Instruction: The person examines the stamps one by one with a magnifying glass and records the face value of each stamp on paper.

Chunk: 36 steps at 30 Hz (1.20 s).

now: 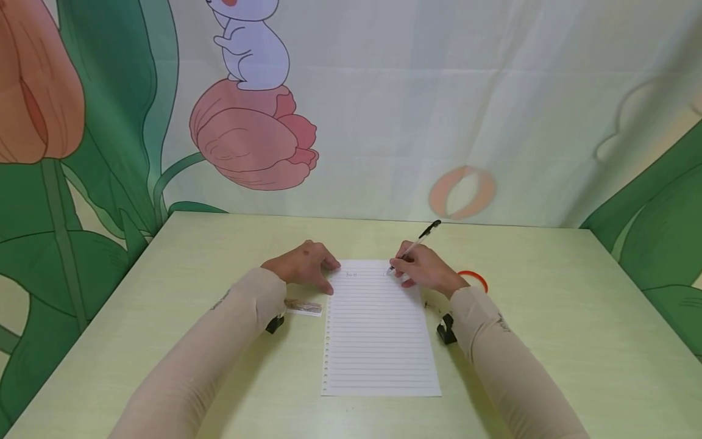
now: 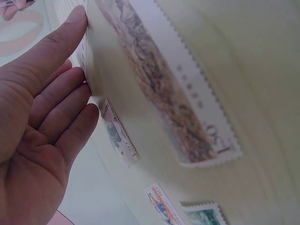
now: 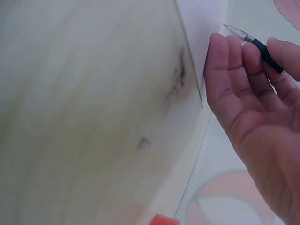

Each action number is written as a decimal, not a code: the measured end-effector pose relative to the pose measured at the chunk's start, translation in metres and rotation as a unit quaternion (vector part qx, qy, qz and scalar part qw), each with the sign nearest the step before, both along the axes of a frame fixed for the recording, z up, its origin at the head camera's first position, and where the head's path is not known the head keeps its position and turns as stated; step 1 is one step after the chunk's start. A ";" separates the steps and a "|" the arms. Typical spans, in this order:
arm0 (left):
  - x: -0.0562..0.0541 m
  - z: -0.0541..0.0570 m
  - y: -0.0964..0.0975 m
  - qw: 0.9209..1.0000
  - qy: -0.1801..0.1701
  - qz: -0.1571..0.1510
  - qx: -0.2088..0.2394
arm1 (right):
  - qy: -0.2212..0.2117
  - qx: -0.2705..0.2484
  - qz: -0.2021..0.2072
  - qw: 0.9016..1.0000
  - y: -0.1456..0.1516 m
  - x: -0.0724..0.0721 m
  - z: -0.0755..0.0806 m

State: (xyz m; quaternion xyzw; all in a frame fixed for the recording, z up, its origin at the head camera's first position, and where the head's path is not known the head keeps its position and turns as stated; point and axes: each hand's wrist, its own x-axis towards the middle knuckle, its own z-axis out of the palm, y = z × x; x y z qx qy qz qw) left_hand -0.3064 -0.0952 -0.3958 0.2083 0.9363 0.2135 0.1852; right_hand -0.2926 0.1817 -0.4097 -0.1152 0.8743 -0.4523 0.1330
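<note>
A sheet of lined loose-leaf paper (image 1: 378, 341), with punched holes down its left side, lies on the table in the head view. Faint handwriting shows on its top line, at left and beneath the pen. My right hand (image 1: 430, 268) pinches a gel pen (image 1: 419, 239) with a clear barrel and black grip, the tip at the sheet's upper right. At the upper left edge of the paper, my left hand (image 1: 304, 263) rests with thumb and fingers spread apart. Just below that hand lies a long postage stamp (image 1: 304, 307), marked 1.50 in the left wrist view.
Smaller stamps lie farther off in the left wrist view, among them a grey one (image 2: 119, 136) and an orange one (image 2: 164, 206). An orange-red ring (image 1: 476, 277) sits behind the right wrist. Dark marks (image 3: 178, 75) show on the table beside the paper. A printed curtain (image 1: 384, 122) hangs behind.
</note>
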 end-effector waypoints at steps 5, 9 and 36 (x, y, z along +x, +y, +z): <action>0.001 0.000 0.001 1.000 -0.007 0.007 0.005 | -0.002 0.004 0.004 1.000 0.000 0.000 0.001; 0.002 0.000 0.001 1.000 -0.008 0.006 0.008 | -0.007 0.007 0.003 1.000 0.001 0.001 0.001; -0.001 0.000 0.001 1.000 -0.009 0.016 -0.006 | -0.014 -0.022 0.013 1.000 0.009 0.000 -0.002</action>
